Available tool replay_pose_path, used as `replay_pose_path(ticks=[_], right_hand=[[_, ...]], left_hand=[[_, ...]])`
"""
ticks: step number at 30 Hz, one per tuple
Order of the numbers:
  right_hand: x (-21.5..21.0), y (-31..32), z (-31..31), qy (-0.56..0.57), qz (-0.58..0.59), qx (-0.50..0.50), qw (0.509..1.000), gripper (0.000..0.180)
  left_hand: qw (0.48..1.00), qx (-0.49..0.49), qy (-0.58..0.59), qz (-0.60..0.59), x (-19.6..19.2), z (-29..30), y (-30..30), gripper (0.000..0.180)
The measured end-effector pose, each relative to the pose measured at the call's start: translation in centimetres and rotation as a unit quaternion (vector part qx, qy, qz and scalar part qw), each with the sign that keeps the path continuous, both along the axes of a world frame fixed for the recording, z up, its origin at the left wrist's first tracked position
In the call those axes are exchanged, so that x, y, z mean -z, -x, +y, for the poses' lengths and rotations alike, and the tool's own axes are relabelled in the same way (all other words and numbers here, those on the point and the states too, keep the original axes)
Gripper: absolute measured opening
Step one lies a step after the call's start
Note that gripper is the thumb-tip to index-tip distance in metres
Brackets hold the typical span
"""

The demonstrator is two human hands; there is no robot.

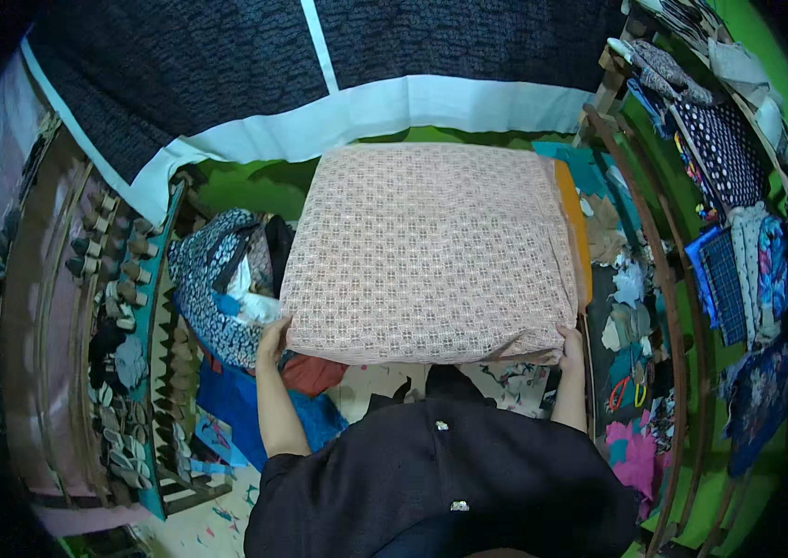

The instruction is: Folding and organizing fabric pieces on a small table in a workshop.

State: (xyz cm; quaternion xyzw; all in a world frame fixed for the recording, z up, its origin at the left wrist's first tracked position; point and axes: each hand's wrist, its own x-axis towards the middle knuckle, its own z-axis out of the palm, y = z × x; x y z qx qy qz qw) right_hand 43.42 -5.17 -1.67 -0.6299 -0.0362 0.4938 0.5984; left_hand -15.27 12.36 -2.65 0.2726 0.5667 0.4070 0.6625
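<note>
A beige cloth (pixel 431 251) with a small dark repeating pattern lies spread over a broad, flat, boxy shape in front of me. An orange edge (pixel 576 232) shows along its right side; what lies under the cloth is hidden. My left hand (pixel 273 340) is closed on the near left corner of the cloth, and my right hand (pixel 571 346) grips the near right corner. Between them the front edge hangs fairly straight, with creases gathered by the right hand.
A patterned bundle of fabric (pixel 217 279) sits left of the cloth. Blue fabric (pixel 231 409) lies below it. Racks of shoes (pixel 120 270) line the left. On the right, a wooden rail (pixel 659 279) stands before hanging clothes (pixel 720 149). A dark curtain (pixel 227 74) hangs behind.
</note>
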Motion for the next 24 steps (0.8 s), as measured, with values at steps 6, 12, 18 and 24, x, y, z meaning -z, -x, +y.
replay_pose_path(ticks=[6,12,18,24], right_hand=[[3.9,2.0,-8.6,-0.029,-0.041,0.018,0.999,0.035],[1.3,6.3,-14.3,0.022,-0.049,0.013,0.998,0.043],[8.0,5.9,-20.8,0.101,-0.019,-0.014,0.995,0.037],[8.5,7.5,-29.1,0.215,-0.056,-0.089,0.971,0.050]], left_hand=[[0.987,0.138,0.033,0.069,-0.3,-7.9,3.0,0.017],[0.977,0.122,0.127,0.122,5.6,-15.5,7.3,0.023],[0.949,0.159,0.090,0.257,12.3,-22.4,9.7,0.028],[0.923,0.166,0.122,0.325,16.7,-31.7,11.0,0.042]])
